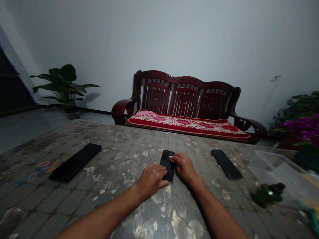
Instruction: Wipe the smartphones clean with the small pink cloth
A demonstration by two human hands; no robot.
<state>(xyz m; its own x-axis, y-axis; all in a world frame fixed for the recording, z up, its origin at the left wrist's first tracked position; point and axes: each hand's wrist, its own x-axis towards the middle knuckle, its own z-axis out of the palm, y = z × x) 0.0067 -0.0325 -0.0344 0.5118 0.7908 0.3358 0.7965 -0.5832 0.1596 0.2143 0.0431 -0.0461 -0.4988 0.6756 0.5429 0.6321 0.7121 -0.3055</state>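
A dark smartphone [169, 172] lies flat on the patterned tablecloth in front of me, with its camera block at the far end facing up. My left hand [151, 178] grips the phone's near left side, fingers over the edge and thumb at the bottom corner. On its right side, my right hand [183, 166] has the fingertips pinched together near the camera block. Between those fingertips a small pinkish piece [171, 159] shows; its material is too small to tell.
A long black object [76, 162] lies left, beside coloured bands [45, 167]. Another dark phone [226, 164] lies right. Further right are a green bottle [265, 195] with a black top and a clear plastic box [267, 162]. A wooden bench [185, 94] stands behind the table.
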